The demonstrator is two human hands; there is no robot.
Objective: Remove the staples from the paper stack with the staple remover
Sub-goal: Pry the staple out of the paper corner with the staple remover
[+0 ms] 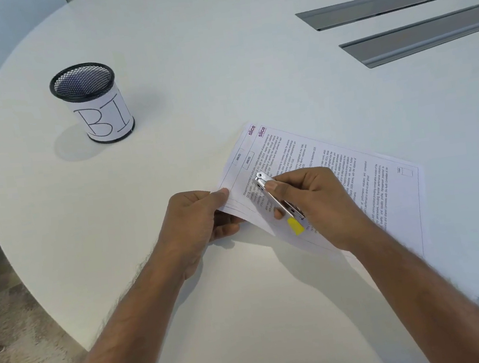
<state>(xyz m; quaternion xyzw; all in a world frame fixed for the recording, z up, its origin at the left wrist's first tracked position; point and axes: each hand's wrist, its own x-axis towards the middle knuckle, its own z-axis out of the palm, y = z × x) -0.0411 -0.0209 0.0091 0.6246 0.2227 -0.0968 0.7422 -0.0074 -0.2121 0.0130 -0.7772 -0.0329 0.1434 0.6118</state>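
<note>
Smooth round white table (216, 48). Right of centre lies the printed white paper stack (384, 193); upper left stands a black mesh cup (93, 102). The left hand (197, 219) pinches the stack's lifted corner. The right hand (319, 201) grips a slim steel, yellow-tipped staple remover (276, 198) over the top sheet.

Staple removal at a round white table (217, 63).
Left hand (197, 219) pinched the printed white paper stack (336, 169); right hand (319, 198) gripped the slim metal, yellow-tipped staple remover (278, 200).

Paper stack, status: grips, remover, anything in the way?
Left grip pinches paper stack edge, lifted. Right grip holds staple remover, tip over top sheet. Staple itself not visible. Mesh cup stands apart.
</note>
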